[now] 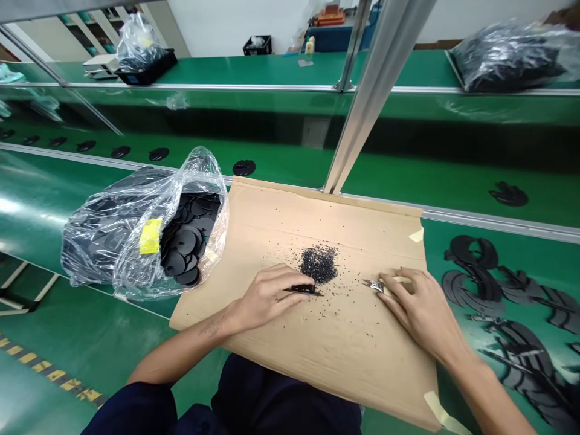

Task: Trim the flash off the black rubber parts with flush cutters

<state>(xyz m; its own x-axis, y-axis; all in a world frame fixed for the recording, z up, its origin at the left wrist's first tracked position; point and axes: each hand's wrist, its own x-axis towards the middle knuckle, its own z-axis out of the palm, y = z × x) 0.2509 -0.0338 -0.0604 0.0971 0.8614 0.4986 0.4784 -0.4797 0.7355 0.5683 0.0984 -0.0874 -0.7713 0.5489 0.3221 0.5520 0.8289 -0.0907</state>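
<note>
My left hand pinches a small black plastic part, held close over the cardboard; the fingers hide some of it. My right hand is closed around a pair of nippers, whose metal jaws point left. A gap of bare cardboard lies between the jaws and the black part. Just beyond my left fingertips sits a heap of tiny black plastic bits, with crumbs scattered round it. Both hands are over the brown cardboard sheet.
At left lies an open clear bag of black discs. Curved black parts are spread over the green bench at right. A metal post rises behind the cardboard. Several black pieces line the belt, including one disc.
</note>
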